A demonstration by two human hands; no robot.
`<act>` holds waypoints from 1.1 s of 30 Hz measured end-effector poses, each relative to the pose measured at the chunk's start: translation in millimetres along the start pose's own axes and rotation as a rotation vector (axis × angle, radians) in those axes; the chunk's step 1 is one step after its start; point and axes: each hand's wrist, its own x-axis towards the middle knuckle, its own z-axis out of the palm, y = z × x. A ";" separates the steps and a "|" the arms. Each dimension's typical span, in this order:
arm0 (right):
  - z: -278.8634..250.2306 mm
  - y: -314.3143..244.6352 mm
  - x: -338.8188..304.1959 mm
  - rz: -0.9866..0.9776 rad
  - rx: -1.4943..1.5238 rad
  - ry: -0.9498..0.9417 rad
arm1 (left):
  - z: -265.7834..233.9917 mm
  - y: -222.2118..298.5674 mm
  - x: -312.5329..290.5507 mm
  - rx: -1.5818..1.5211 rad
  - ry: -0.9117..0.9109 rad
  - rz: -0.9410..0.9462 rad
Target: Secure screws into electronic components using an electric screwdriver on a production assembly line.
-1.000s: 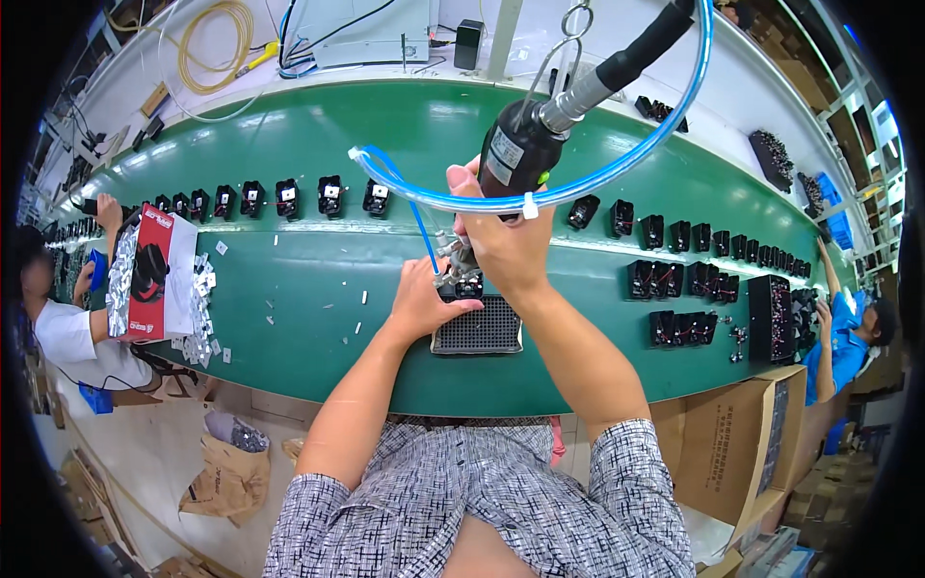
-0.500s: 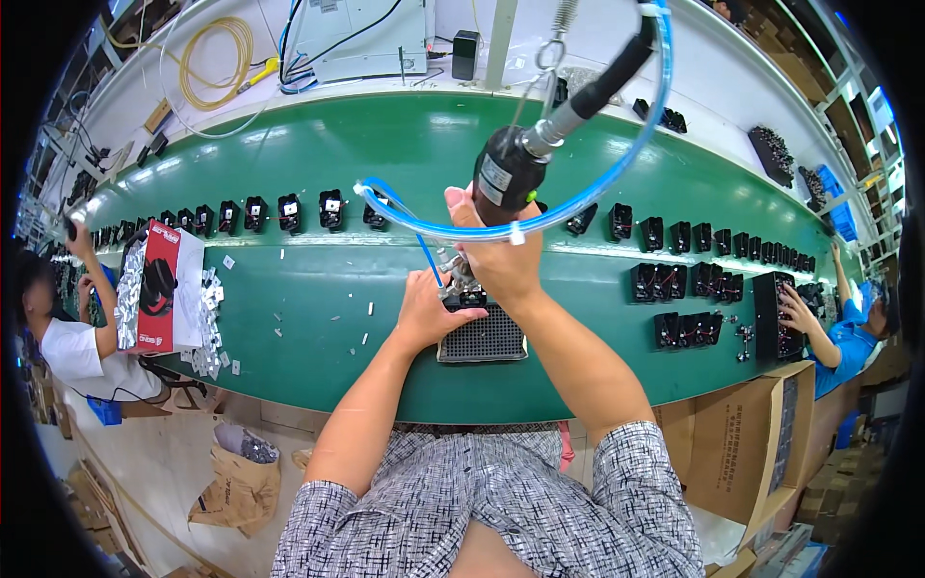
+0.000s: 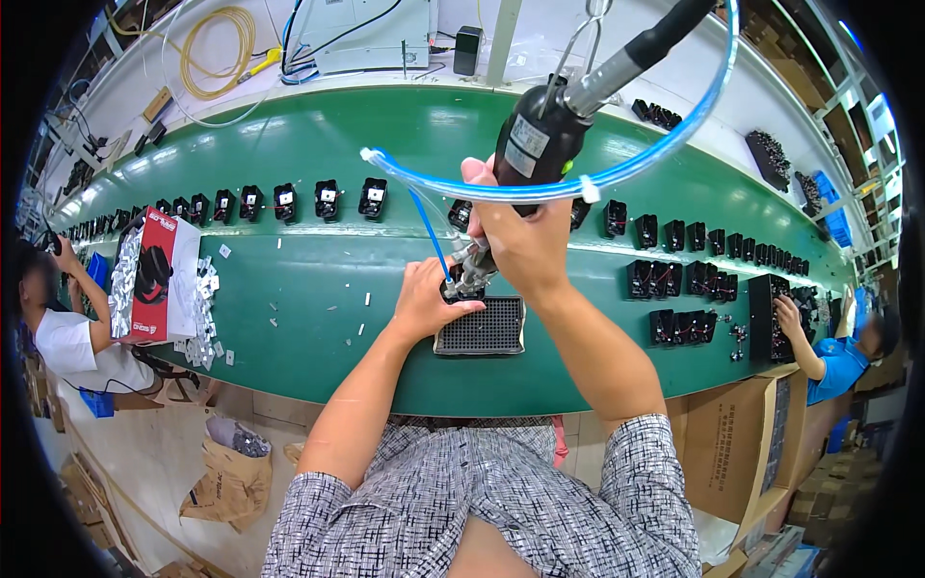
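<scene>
My right hand is wrapped round a black powered screwdriver that hangs from a metal hook and leans to the upper right. A thin blue tube runs down to its metal nose. That nose reaches a small black plastic housing, mostly covered by the tool and my fingers. My left hand grips this housing at its left side, thumb stretched along the near edge. Just below lies a black gridded pad on the green table.
Black housings stand in a row leftward, some with white plates; more housings sit at right. A red and white box stands near scattered silver plates. People work at both ends. A cardboard carton stands right of me.
The screwdriver's upper body has swung to the right and leans more, my right hand moving right with it. My left hand stays at the housing. The whole view has shifted slightly.
</scene>
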 end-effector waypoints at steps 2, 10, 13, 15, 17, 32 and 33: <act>-3.7 3.1 -1.9 0.024 -0.010 0.004 | 1.5 -0.9 0.6 -0.016 -0.011 0.019; 8.6 -46.3 19.2 -0.079 -0.008 -0.002 | -1.9 3.9 -0.3 0.032 0.006 -0.009; 9.0 -35.8 15.5 -0.095 -0.010 -0.010 | -2.0 -0.3 -3.4 0.035 0.012 -0.018; 1.8 -18.6 9.9 -0.112 -0.038 -0.012 | 1.8 -2.5 -0.2 0.008 0.027 0.010; -1.1 -7.2 5.3 -0.118 -0.049 -0.015 | 2.4 -3.6 -0.1 -0.003 0.036 0.020; -10.0 27.2 -12.7 -0.055 -0.066 0.038 | 2.1 -3.1 -0.2 0.026 0.008 0.037; -10.3 27.8 -13.4 -0.048 -0.059 0.036 | 1.6 -2.8 -0.6 0.028 0.005 0.028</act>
